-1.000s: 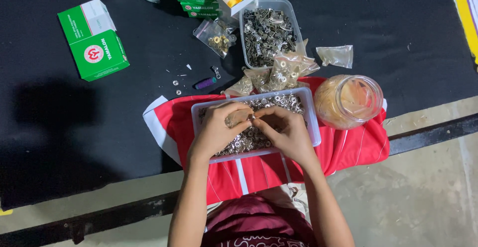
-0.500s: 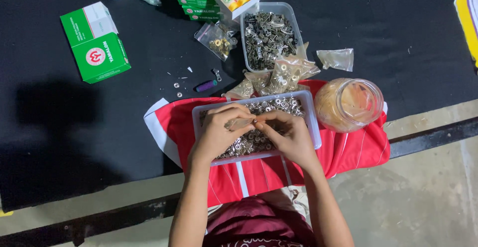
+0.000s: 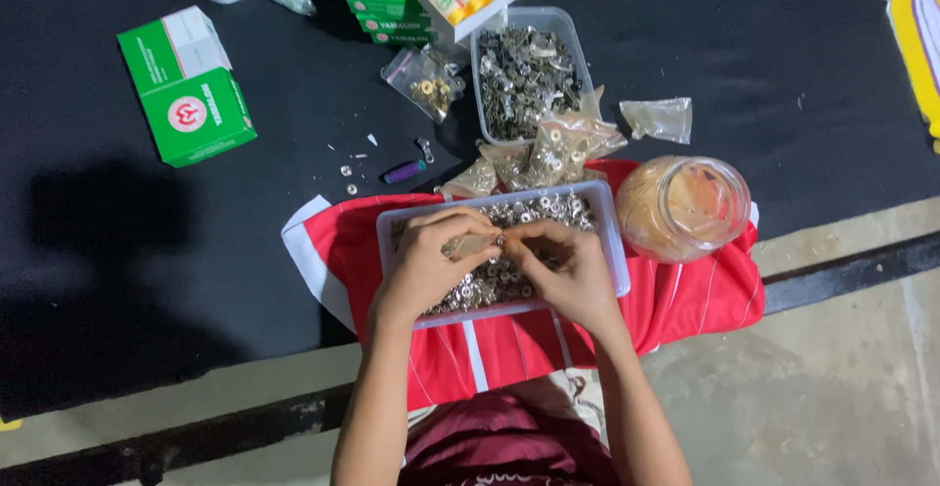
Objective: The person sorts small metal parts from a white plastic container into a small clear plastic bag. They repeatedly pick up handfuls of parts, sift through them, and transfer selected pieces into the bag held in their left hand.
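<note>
Plainly midway through the sorting, with left hand (image 3: 426,256) and right hand (image 3: 568,269) meeting fingertip to fingertip, pinching a small metal piece (image 3: 497,241) over the clear tray (image 3: 615,251), heaps of silver rings (image 3: 480,288) left loose beneath.

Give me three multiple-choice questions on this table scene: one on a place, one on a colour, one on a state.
1. Where do both hands meet?
A over the near tray
B over the green box
C over the jar

2. What colour is the cloth under the near tray?
A blue
B red and white
C yellow

3. How does the jar stand?
A tipped over
B upright
C stacked on a box

Answers:
1 A: left hand and right hand join above the near tray of small metal rings.
2 B: the cloth is red with white stripes.
3 B: the jar shows its round top.
</note>
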